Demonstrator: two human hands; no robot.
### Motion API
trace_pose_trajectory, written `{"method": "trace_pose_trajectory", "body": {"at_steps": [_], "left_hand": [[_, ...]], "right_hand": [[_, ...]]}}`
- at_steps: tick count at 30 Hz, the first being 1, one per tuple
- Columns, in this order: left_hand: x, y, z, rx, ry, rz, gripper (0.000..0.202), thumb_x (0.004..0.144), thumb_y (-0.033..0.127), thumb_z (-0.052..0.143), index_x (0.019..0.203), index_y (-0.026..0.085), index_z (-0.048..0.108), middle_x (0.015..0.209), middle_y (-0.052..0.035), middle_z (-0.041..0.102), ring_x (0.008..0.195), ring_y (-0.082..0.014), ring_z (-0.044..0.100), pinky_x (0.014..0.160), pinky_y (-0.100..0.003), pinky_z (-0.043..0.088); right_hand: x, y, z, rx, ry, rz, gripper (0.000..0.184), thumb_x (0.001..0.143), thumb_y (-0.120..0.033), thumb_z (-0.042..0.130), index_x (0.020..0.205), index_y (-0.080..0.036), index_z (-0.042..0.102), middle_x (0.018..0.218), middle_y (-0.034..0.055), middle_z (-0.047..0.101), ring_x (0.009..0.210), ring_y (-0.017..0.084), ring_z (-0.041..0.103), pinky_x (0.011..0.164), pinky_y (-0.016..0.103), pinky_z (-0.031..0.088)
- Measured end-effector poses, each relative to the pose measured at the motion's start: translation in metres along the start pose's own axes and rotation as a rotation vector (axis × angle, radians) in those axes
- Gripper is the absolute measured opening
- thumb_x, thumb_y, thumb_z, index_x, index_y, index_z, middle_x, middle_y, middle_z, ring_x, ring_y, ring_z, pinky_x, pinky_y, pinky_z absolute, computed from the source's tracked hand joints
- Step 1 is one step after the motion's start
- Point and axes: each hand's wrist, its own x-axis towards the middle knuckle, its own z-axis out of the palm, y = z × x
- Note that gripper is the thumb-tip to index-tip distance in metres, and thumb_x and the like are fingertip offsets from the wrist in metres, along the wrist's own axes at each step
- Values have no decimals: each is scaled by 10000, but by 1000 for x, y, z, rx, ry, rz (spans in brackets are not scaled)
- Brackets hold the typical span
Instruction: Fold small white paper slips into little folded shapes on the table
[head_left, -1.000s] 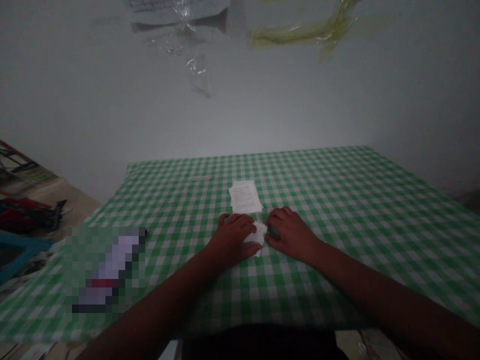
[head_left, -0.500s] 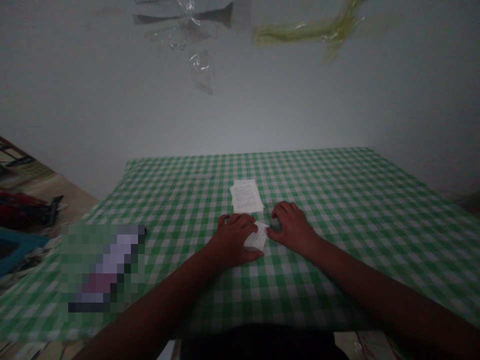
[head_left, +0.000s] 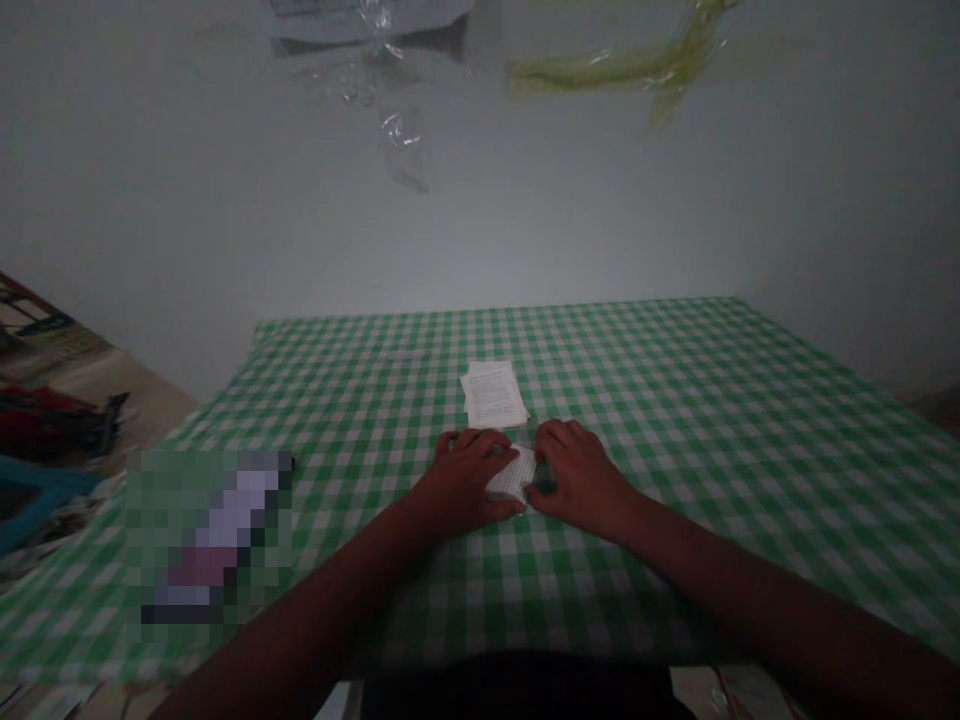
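A folded wad of white paper (head_left: 511,476), printed with small text too fine to read, sits between the person's two hands, low on a tablecloth. The left hand (head_left: 466,481) curves over its left end, fingers bent and palm down, while the right hand (head_left: 577,480) closes in from the other side, its fingertips against the right end. Both hands grip the paper between them and press it toward the cloth. Beside the right fingers is a small dark grey object (head_left: 547,478), too shadowed to identify.

Just beyond the hands lies a small stack of printed paper sheets (head_left: 493,393), flat and slightly askew. The green-and-white gingham tablecloth (head_left: 675,430) covers the table and hangs over its edges. To the left, a pixelated patch (head_left: 210,535) hides a long pale object. Past the table's left corner, red and black cloth (head_left: 52,425) and a blue object (head_left: 37,500) are dim and cut off. Scraps of clear plastic (head_left: 397,130) cling to the pale wall (head_left: 480,220).
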Motion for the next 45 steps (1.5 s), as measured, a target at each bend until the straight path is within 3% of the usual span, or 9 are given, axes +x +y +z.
{"method": "trace_pose_trajectory", "body": {"at_steps": [11, 17, 24, 33, 41, 45], "left_hand": [[0, -2, -3, -25, -37, -5, 637, 760, 548, 709, 1323, 304, 536, 1370, -53, 522, 1256, -310, 427, 1063, -508, 230], [0, -2, -6, -27, -37, -21, 548, 813, 502, 665, 1317, 324, 541, 1369, -43, 526, 1258, -303, 427, 1052, -501, 254], [-1, -2, -4, -4, -32, -15, 621, 771, 536, 693, 1333, 329, 527, 1378, -41, 511, 1257, -304, 427, 1050, -490, 256], [-1, -3, -1, -14, -4, -13, 634, 743, 540, 712, 1312, 311, 550, 1377, -37, 524, 1244, -309, 441, 1063, -518, 236], [-1, -3, -1, -6, 0, -20, 633, 739, 555, 716, 1302, 317, 553, 1372, -37, 529, 1255, -315, 432, 1049, -529, 253], [-2, -3, 0, -6, 1, -18, 626, 745, 557, 710, 1303, 320, 553, 1371, -38, 533, 1253, -314, 433, 1052, -532, 245]], "right_hand": [[19, 27, 2, -73, 70, 162, 265, 738, -383, 703, 811, -212, 514, 957, 73, 573, 928, 264, 522, 749, 382, 425], [12, 15, -1, -121, 87, 109, 218, 766, -347, 667, 846, -209, 519, 986, 73, 573, 947, 266, 516, 803, 408, 422], [-5, -8, -1, -46, 16, 3, 273, 726, -373, 692, 861, -208, 522, 1030, 75, 573, 976, 269, 508, 840, 426, 424], [18, 21, 2, -97, 59, 170, 236, 756, -362, 685, 804, -206, 514, 972, 72, 567, 925, 263, 518, 741, 387, 426], [2, 3, 2, -51, 24, 69, 245, 741, -353, 690, 832, -206, 516, 986, 64, 568, 942, 253, 518, 782, 386, 429], [4, 9, 5, -25, 28, 81, 242, 744, -356, 691, 812, -211, 510, 963, 59, 569, 920, 243, 529, 762, 372, 427]]}}
